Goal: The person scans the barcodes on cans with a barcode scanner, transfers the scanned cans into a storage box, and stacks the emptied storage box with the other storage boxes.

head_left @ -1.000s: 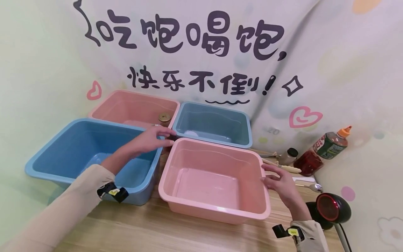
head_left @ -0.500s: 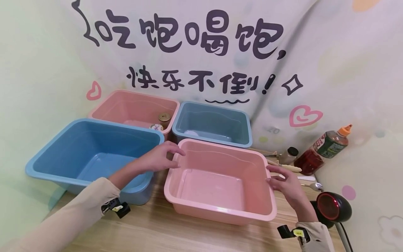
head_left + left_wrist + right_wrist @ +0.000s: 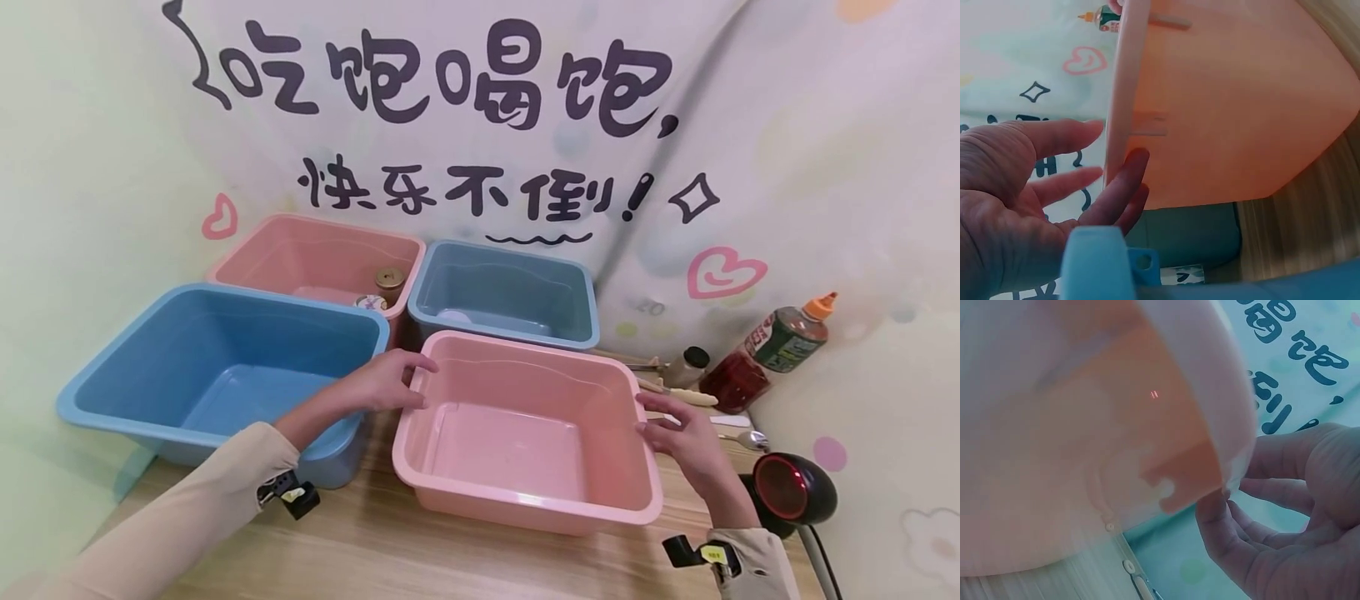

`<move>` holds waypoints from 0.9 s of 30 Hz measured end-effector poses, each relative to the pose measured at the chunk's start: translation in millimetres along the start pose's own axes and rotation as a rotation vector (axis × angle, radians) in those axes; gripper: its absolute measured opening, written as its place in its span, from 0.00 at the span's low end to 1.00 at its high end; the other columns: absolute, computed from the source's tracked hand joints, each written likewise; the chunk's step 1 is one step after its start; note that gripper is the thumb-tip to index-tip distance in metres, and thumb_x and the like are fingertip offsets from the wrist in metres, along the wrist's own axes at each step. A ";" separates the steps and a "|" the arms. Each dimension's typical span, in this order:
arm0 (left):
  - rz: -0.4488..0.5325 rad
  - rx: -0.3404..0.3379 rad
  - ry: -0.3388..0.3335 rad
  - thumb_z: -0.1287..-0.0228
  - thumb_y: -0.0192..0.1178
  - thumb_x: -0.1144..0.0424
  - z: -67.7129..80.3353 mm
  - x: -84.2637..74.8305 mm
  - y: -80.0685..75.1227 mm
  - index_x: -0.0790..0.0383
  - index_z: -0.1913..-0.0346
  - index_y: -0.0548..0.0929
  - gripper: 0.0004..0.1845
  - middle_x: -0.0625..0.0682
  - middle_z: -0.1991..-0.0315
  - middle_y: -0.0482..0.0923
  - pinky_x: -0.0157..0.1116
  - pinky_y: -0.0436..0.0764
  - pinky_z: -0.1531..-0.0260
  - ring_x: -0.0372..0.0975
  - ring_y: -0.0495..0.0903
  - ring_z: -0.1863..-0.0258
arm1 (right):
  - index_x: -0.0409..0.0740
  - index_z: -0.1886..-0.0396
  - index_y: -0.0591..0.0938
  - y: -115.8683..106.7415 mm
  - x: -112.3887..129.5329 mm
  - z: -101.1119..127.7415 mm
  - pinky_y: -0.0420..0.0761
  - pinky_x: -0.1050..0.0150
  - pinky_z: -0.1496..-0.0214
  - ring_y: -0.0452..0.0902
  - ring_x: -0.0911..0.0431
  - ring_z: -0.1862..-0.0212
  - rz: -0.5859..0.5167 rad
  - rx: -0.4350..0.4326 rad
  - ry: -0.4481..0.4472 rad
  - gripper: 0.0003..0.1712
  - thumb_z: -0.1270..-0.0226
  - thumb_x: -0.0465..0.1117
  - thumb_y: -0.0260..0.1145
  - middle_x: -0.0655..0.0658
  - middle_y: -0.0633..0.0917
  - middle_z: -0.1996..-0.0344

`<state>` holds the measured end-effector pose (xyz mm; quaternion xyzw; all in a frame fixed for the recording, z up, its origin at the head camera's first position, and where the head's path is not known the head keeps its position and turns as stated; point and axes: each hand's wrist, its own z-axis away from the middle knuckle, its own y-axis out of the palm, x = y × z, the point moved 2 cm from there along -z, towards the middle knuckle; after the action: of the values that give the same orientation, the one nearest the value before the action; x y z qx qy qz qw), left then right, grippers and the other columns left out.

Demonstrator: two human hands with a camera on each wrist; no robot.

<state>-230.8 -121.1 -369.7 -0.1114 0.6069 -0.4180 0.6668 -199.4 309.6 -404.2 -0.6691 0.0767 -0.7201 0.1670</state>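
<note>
Near the front edge of the desk (image 3: 390, 550), the pink tub (image 3: 517, 433) sits with a hand at each short side: the left hand (image 3: 386, 382) pinches its left rim, thumb over the top and fingers (image 3: 1124, 187) against the outer wall, while the right hand (image 3: 678, 433) clasps the right rim, fingertips (image 3: 1216, 515) tucked under the lip. Judging by the grip on both sides, the tub is being positioned beside the large blue tub (image 3: 217, 367), and any next shift calls for both hands moving evenly so it clears the rear blue tub (image 3: 506, 292) and the bottles (image 3: 757, 354) toward the right edge.
</note>
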 end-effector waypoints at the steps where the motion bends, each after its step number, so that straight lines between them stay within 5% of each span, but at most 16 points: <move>1: -0.003 0.000 -0.007 0.45 0.71 0.65 -0.2 -0.3 0.9 0.63 0.36 0.78 0.31 0.63 0.45 0.81 0.38 0.86 0.63 0.47 0.80 0.56 | 0.27 0.33 0.69 0.1 0.2 0.1 0.87 0.66 0.60 0.84 0.66 0.59 -0.002 0.004 -0.001 0.32 0.33 0.33 0.67 0.59 0.81 0.55; 12: 0.003 -0.024 -0.042 0.47 0.70 0.70 -2.9 -0.2 5.7 0.67 0.34 0.75 0.34 0.65 0.46 0.79 0.35 0.86 0.70 0.45 0.83 0.64 | 0.27 0.33 0.68 -0.7 -4.4 -1.1 0.87 0.66 0.61 0.85 0.63 0.59 -0.045 0.092 -0.058 0.30 0.30 0.32 0.64 0.55 0.85 0.55; 27: 0.049 -0.028 -0.056 0.47 0.71 0.69 -1.3 -0.4 4.4 0.65 0.33 0.74 0.35 0.65 0.44 0.79 0.36 0.87 0.70 0.42 0.84 0.69 | 0.27 0.32 0.68 -3.6 -2.9 1.2 0.87 0.65 0.60 0.85 0.63 0.60 0.002 0.080 -0.039 0.31 0.31 0.34 0.65 0.54 0.84 0.57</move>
<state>-230.1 -117.6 -372.5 -0.1176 0.5961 -0.3898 0.6920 -198.5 314.1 -405.6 -0.6756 0.0453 -0.7094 0.1959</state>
